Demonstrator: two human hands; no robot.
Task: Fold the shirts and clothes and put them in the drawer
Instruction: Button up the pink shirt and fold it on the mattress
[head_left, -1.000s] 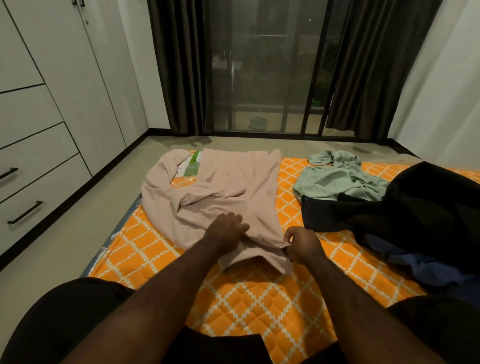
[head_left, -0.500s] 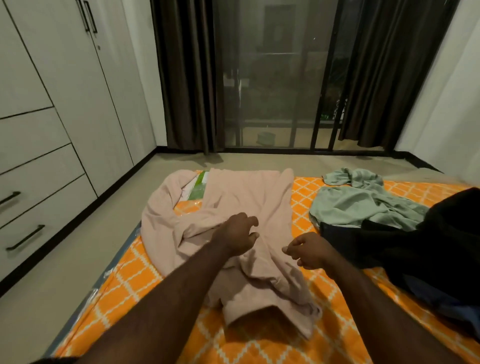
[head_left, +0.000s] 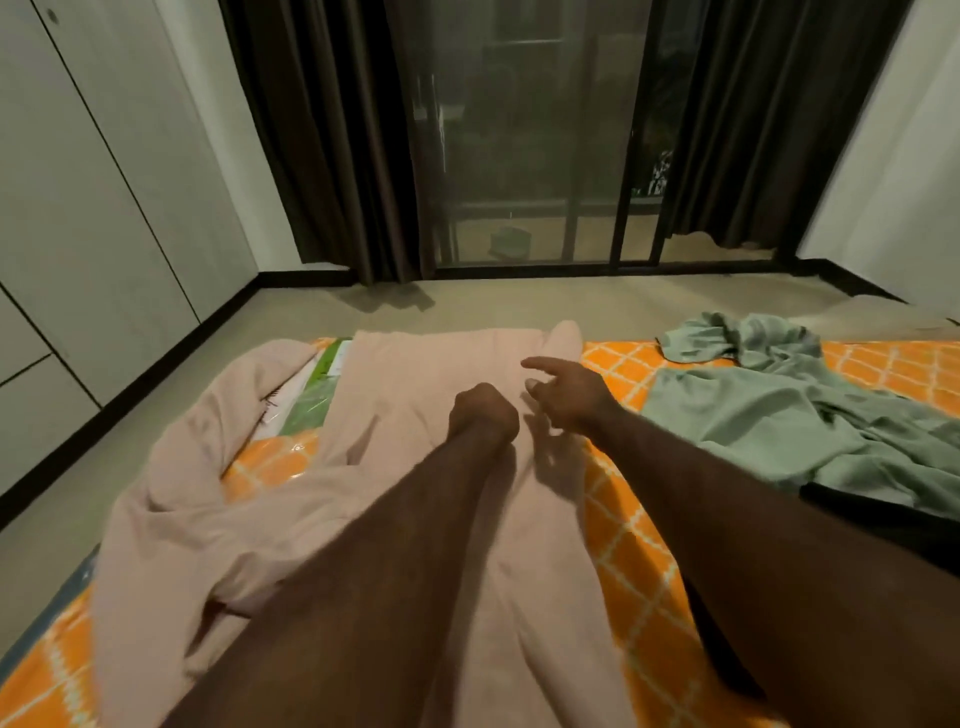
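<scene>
A pale pink shirt (head_left: 415, 364) lies spread lengthwise on the orange quilted mattress (head_left: 639, 571), one sleeve bunched at the left. My left hand (head_left: 483, 415) is curled into a fist over the shirt's middle and grips a fold of its fabric. Just to the right, my right hand (head_left: 566, 395) hovers over the shirt's right edge with its index finger stretched out and holds nothing. A crumpled green garment (head_left: 779, 415) lies on the mattress at the right. Both forearms cover the near part of the pink shirt.
White wardrobe doors and drawer fronts (head_left: 31, 405) line the left wall. A green plastic packet (head_left: 311, 400) pokes out under the pink shirt. A dark garment (head_left: 883, 525) lies at the right edge. Bare floor (head_left: 519, 306) runs to the glass door and dark curtains.
My left hand has carried the shirt's near hem forward toward the collar end. My right hand has let go of the hem and spread its fingers. The camera has leaned forward.
</scene>
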